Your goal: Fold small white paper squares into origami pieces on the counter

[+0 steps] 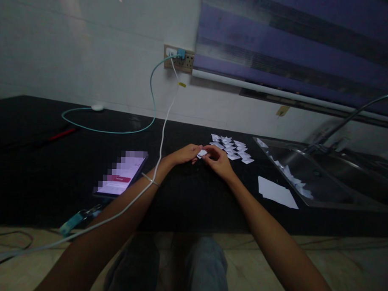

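Note:
Between my two hands, above the middle of the black counter [192, 192], is a small piece of folded white paper [201, 153]. My left hand [187, 154] pinches its left side with the thumb on top. From the right, my right hand [219, 160] has its thumb and fingers closed at the paper's other edge. Just beyond my right hand lie several folded white paper pieces [232, 147], set out in rows. A stack of flat white paper sheets [277, 191] rests on the counter, right of my right forearm.
A steel sink [323, 179] with a faucet [321, 143] is at the right; more folded paper lines its left edge. At left lie a lit phone [121, 177] and a keyring [78, 220]. A white cable [162, 140] crosses my left forearm from the wall socket [178, 60].

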`<state>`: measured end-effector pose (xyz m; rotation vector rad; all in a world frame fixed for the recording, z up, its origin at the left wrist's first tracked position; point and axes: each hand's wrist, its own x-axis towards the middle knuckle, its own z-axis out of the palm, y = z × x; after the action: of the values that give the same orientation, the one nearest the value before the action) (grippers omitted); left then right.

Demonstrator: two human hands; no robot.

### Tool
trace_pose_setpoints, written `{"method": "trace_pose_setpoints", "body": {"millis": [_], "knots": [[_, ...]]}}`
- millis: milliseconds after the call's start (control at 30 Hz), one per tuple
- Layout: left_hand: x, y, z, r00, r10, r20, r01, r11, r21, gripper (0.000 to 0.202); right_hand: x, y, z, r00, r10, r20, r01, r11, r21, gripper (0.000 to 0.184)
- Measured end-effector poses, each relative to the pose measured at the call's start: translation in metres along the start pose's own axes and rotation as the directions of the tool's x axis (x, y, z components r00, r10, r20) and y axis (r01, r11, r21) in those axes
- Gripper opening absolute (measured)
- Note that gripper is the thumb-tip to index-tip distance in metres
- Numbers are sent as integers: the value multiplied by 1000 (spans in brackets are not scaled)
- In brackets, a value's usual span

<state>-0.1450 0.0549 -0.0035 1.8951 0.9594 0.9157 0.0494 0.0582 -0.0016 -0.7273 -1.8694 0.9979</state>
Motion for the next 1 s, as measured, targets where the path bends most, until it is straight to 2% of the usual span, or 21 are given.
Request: {"method": "trace_pose_setpoints", "body": {"millis": [100, 233, 367, 533, 667, 833, 1000], "knots": [[0, -1, 1, 1000, 11, -18, -12, 999, -43, 45, 0, 3, -1, 1000, -10, -14, 10, 1000, -24, 29], [1, -6, -1, 991, -60, -123, 35, 981, -191, 21, 1, 11, -3, 999, -11, -38, 9, 998, -66, 22], [1, -6, -6, 988, -64, -141, 21, 957, -289, 42, 2, 13, -4, 996, -1, -91, -7, 997, -80, 20], [-1, -2, -8, 992, -52, -115, 25, 975, -221, 32, 4, 14, -6, 992, -2, -125, -2, 1000, -29, 27], [-1, -1, -6, 983, -66, -171, 28, 976, -216, 33, 5, 15, -7, 989, 16, -144, -17, 1000, -2, 32], [-3, 4, -8, 967, -99, -235, 59, 983, -173, 24, 5, 15, -7, 987, 50, -154, -51, 999, -4, 32], [-6, 11, -10, 967, -121, -223, 94, 987, -128, 19, 4, 18, -8, 991, 72, -115, -75, 997, -18, 31]]}}
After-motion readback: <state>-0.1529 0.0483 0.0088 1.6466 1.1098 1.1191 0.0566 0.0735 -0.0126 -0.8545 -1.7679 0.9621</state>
